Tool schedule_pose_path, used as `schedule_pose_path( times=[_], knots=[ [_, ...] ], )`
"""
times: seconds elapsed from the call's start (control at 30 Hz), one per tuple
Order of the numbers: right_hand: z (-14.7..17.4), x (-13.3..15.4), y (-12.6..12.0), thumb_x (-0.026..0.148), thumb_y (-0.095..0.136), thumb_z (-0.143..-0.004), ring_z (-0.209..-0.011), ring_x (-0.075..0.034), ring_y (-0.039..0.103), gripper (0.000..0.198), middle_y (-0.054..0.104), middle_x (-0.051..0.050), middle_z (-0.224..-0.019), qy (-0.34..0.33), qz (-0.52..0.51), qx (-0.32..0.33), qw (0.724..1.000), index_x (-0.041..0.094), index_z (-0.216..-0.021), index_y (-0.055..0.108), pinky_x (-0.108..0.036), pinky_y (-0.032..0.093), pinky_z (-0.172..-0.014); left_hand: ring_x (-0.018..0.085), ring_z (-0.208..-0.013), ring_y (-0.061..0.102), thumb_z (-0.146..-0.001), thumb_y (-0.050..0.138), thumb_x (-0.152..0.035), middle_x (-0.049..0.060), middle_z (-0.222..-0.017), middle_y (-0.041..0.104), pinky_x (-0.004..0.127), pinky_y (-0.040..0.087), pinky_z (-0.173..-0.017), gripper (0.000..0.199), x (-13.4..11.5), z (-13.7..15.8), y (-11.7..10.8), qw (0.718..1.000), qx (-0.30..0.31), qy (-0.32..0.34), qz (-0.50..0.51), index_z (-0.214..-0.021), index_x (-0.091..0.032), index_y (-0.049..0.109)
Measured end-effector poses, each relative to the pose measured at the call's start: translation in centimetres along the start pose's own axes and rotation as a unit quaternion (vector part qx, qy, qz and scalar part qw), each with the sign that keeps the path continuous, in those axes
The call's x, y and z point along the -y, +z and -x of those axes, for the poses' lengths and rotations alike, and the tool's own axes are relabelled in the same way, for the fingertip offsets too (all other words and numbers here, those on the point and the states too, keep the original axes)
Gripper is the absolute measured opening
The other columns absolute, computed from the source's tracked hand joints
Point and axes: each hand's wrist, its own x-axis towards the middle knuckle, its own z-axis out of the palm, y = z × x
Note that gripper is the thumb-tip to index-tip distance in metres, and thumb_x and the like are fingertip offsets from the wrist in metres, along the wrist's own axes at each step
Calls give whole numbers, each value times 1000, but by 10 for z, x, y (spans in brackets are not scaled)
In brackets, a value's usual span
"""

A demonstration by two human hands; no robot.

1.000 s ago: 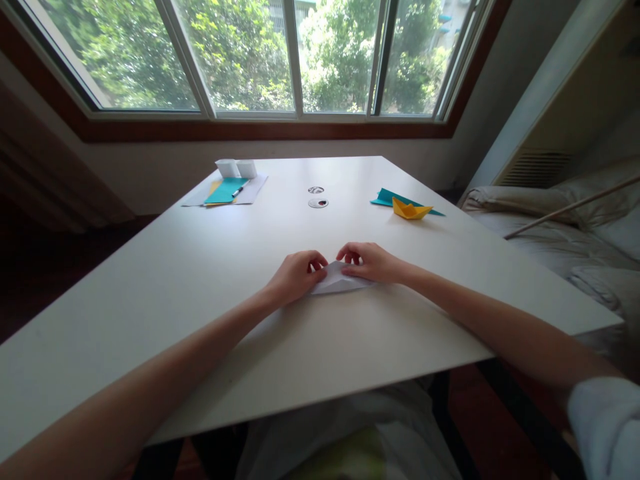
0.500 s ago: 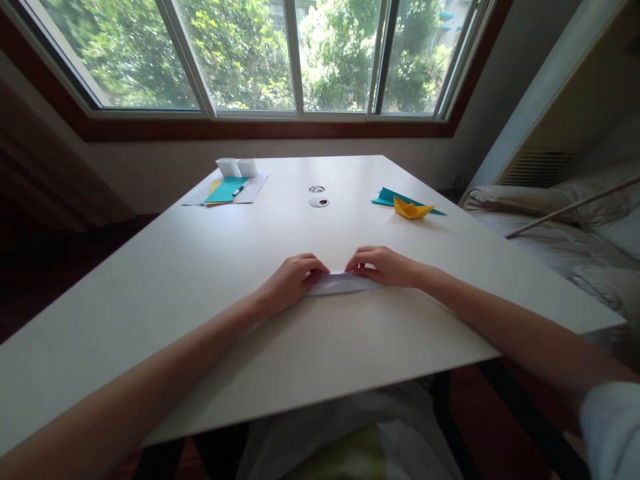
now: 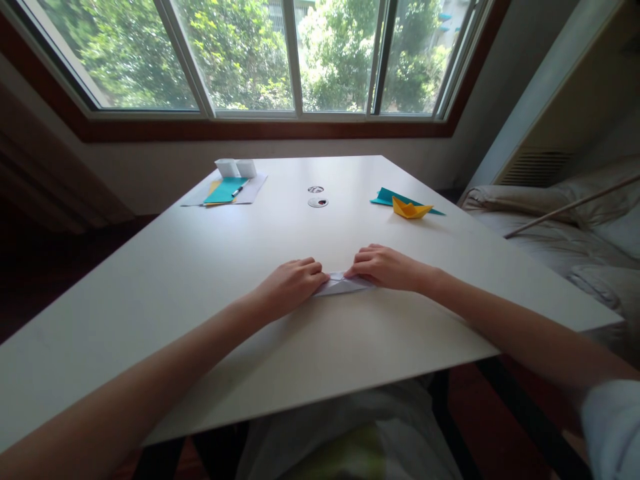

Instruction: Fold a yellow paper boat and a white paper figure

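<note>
A folded sheet of white paper (image 3: 343,285) lies near the front of the white table, between my two hands. My left hand (image 3: 296,283) is closed on its left end, thumb and fingertips at the upper edge. On the opposite end, my right hand (image 3: 383,268) has its fingers pressed together on the paper. Creases show in the middle part, while the ends are hidden under my fingers.
Ahead to the right sit a yellow paper boat (image 3: 410,208) and a teal folded paper plane (image 3: 386,197). At the back left are teal paper (image 3: 225,190), a pen (image 3: 238,191) and white paper boxes (image 3: 235,168). Round inserts (image 3: 318,202) mark the table (image 3: 210,267).
My fingers have lowered and flattened onto the folded paper, which lies flatter, with more creases showing in its middle. My left hand has shifted slightly.
</note>
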Motion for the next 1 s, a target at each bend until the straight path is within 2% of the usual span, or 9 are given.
schedule_pose_path(
  times=[0.13, 0.23, 0.3, 0.53, 0.77, 0.9, 1.0],
  knots=[
    [-2, 9, -6, 15, 43, -88, -83, -16, 55, 25, 65, -5, -88, 11, 47, 8, 999, 19, -105, 60, -28, 34, -73, 17, -78, 53, -90, 38, -14, 6, -84, 58, 29, 42, -71, 23, -5, -1, -2, 998, 13, -1, -61, -104, -14, 56],
    [-5, 14, -8, 13, 44, -86, -81, -17, 55, 27, 65, -7, -86, 8, 88, 18, 996, 18, -108, 59, -29, 33, -70, 19, -80, 52, -88, 41, -11, 7, -90, 58, 30, 41, -70, 30, -9, -3, -3, 994, 23, 10, -107, -117, -14, 49],
    [-5, 15, -9, 14, 45, -86, -78, -16, 54, 27, 64, -7, -83, 11, 96, 26, 995, 19, -107, 60, -28, 33, -68, 19, -82, 52, -87, 44, -11, 7, -90, 57, 30, 41, -70, 33, -11, -3, -3, 992, 30, 16, -123, -119, -15, 48],
    [-1, 12, -12, 16, 44, -86, -80, -16, 56, 28, 65, -7, -89, 54, 4, 39, 998, 22, -106, 63, -28, 37, -72, 20, -86, 51, -87, 43, -14, 8, -93, 56, 29, 40, -72, 31, -13, -1, -6, 993, 44, 0, -113, -118, -16, 49],
    [6, 8, -15, 10, 44, -83, -83, -15, 57, 34, 61, -8, -97, 102, -87, 43, 990, 22, -109, 63, -27, 43, -75, 17, -81, 51, -88, 37, -12, 6, -94, 56, 28, 42, -74, 36, -2, 7, -7, 998, 46, -34, 24, -119, -22, 51],
    [7, 5, -12, 12, 42, -85, -86, -16, 56, 31, 59, -8, -99, 81, -87, 8, 993, 22, -106, 64, -28, 44, -77, 17, -85, 52, -88, 38, -14, 6, -94, 57, 27, 43, -75, 35, 5, 12, -6, 990, 17, -47, 132, -117, -24, 55],
    [7, 8, -12, 14, 40, -87, -90, -17, 54, 31, 59, -10, -101, 48, -76, -50, 995, 19, -110, 60, -30, 45, -80, 16, -89, 52, -88, 39, -17, 7, -97, 57, 26, 44, -77, 33, 7, 15, -4, 980, -13, -57, 189, -115, -23, 56]
  ],
)
